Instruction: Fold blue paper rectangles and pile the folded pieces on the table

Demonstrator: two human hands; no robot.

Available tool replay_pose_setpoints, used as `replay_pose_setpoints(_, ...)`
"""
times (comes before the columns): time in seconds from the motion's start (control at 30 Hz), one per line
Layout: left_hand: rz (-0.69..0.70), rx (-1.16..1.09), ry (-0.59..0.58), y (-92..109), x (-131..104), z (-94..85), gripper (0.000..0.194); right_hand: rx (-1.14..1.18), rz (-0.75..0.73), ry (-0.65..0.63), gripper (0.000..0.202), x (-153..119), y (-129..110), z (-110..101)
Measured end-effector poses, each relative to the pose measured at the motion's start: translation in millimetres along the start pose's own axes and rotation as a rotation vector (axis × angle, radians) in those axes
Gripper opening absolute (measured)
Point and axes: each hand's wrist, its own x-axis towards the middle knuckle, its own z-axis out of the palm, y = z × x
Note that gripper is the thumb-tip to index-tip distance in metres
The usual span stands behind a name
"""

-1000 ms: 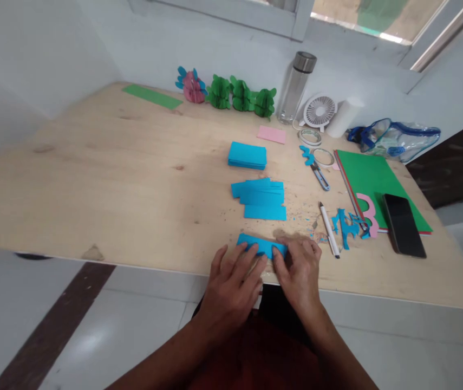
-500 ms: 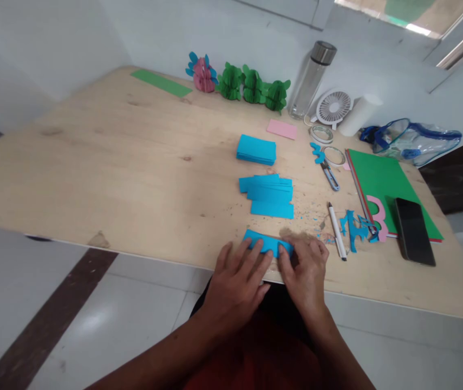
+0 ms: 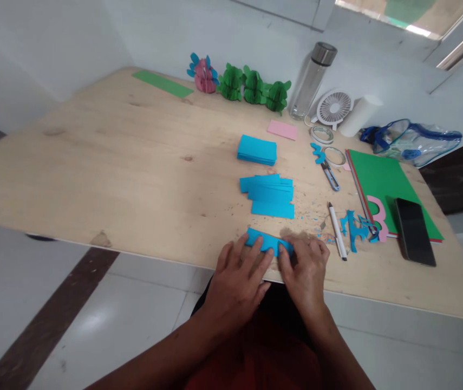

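"Blue paper strip [image 3: 271,241] at the near edge of the table [image 3: 134,168]: how do the hands lie?"

"Left hand [image 3: 233,284] has its fingers spread apart across it; the right hand [image 3: 305,271] has its thumb at the right end, but I can't tell whether it pinches."

"Which step?"

"Probably pressing a fold. Next calls for steady left fingers and an even push along the crease."

Clear bottle [image 3: 307,86], white fan [image 3: 334,108]; black phone [image 3: 415,232]
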Motion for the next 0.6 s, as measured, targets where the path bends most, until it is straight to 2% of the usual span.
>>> replay_pose_setpoints(0.43, -0.056, -0.01, -0.039, 7, -3, -12.1, 0.049, 0.078, -0.008, -0.046, 0.015, 2, 3, -7)
replay_pose_setpoints(0.6, -0.061, -0.011, -0.046, 7, -4, -11.8, 0.048, 0.038, -0.051, -0.046, 0.017, 5, -6, -12)
